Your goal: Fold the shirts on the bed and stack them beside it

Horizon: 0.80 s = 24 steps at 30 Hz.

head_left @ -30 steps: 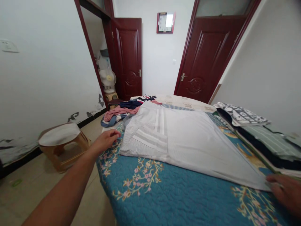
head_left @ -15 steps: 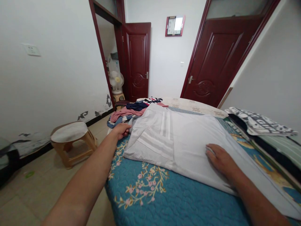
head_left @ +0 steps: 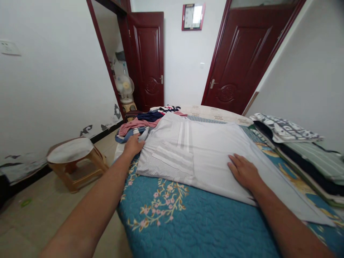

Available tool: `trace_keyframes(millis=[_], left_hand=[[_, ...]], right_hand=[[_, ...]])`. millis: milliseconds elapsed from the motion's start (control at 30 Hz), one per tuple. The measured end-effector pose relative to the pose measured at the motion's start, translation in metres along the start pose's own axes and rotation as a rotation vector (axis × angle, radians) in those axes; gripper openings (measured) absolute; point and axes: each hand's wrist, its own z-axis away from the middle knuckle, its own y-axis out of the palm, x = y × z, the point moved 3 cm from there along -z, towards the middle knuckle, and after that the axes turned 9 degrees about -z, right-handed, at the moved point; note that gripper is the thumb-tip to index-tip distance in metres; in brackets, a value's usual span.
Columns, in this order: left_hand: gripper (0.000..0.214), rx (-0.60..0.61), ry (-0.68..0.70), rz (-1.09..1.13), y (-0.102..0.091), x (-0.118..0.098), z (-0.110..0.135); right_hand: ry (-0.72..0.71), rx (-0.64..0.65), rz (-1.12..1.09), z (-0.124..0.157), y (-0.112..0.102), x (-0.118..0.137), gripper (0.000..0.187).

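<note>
A light grey striped shirt (head_left: pixel 209 154) lies spread across the bed, with its patterned part folded over at the left end. My left hand (head_left: pixel 134 144) is at the shirt's left edge, beside the clothes pile; its fingers are loosely apart and nothing shows in its grasp. Flat on the shirt's plain right part rests my right hand (head_left: pixel 244 171), with fingers stretched out and slightly spread. Under the shirt is a teal quilted bedspread (head_left: pixel 215 222) with embroidered flowers.
Rumpled clothes (head_left: pixel 142 122) are heaped at the bed's far left corner. Folded clothes (head_left: pixel 295 136) are stacked at the right. A stool (head_left: pixel 71 152) stands on the floor at left. A fan (head_left: pixel 125 86) shows through the doorway, near an open red door (head_left: pixel 147 57).
My left hand has loosened from a closed grip at the shirt's edge, its fingers now extended. My right hand stays on the shirt with fingers spread more. The camera view has shifted slightly.
</note>
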Motion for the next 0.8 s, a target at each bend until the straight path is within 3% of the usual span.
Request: trace_keyframes(millis=[100, 167, 233, 400, 467, 600, 800], left_hand=[[0.064, -0.121, -0.024, -0.064, -0.002, -0.005, 0.013], [0.054, -0.272, -0.015, -0.133, -0.009, -0.007, 0.022], [0.043, -0.293, 0.024, -0.145, -0.013, -0.012, 0.033], [0.055, 0.104, 0.121, -0.194, -0.001, -0.044, 0.062], [0.061, 0.208, 0.119, -0.2, 0.007, -0.054, 0.066], [0.061, 0.302, 0.085, -0.085, 0.018, -0.06, 0.051], [0.064, 0.372, -0.134, 0.122, 0.034, -0.074, 0.015]], right_hand=[[0.019, 0.0, -0.034, 0.001, -0.007, 0.005, 0.049], [0.041, 0.022, -0.052, 0.002, -0.012, 0.002, 0.048], [0.085, 0.049, -0.062, 0.005, -0.018, -0.007, 0.049], [0.189, 0.079, -0.088, 0.022, -0.041, -0.049, 0.048], [0.214, 0.093, -0.098, 0.034, -0.057, -0.064, 0.044], [0.273, 0.157, -0.117, 0.071, -0.095, -0.087, 0.051], [0.232, 0.223, -0.171, 0.135, -0.141, -0.103, 0.062]])
